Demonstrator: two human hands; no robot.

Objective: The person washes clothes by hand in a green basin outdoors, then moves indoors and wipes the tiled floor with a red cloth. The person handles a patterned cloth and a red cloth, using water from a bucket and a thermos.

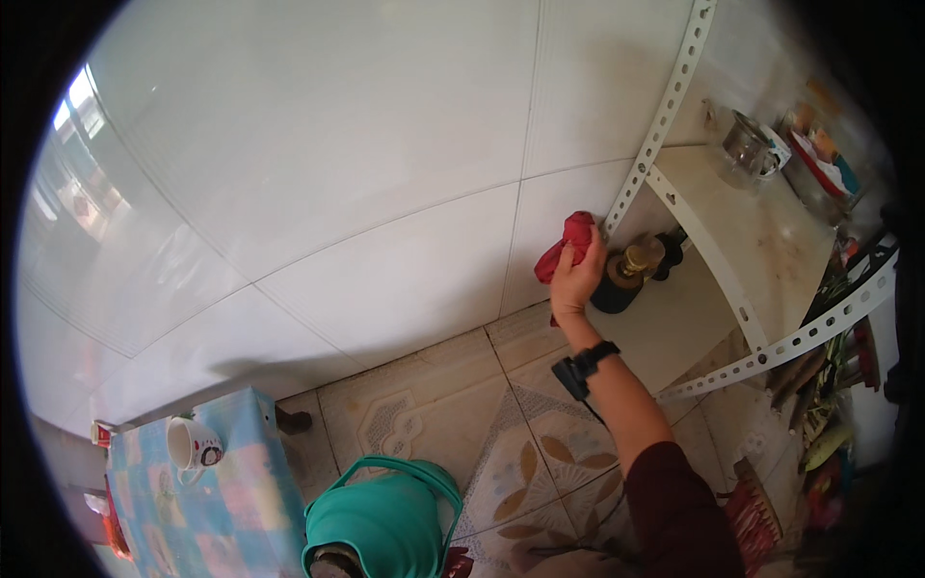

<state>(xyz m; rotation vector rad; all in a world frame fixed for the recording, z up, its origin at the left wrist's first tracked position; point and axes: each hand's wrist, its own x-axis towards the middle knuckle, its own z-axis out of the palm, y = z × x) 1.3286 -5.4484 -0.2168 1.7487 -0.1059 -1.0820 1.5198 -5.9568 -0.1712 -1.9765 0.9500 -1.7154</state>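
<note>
My right hand is closed around a crumpled red cloth, with part of it bunched above the fingers and part hanging at the left. It is held beside the white perforated shelf post, close to the white tiled wall; whether the cloth touches either one, I cannot tell. A black device on a strap is around my right wrist. Just right of the hand, a dark round-based object with a brass-coloured top stands on the lower shelf. My left hand does not show.
Metal pots sit on the upper shelf. A teal plastic vessel with a carrying handle stands at bottom centre. On the left, a checked cloth covers a table bearing a white mug. A red-bristled brush lies lower right.
</note>
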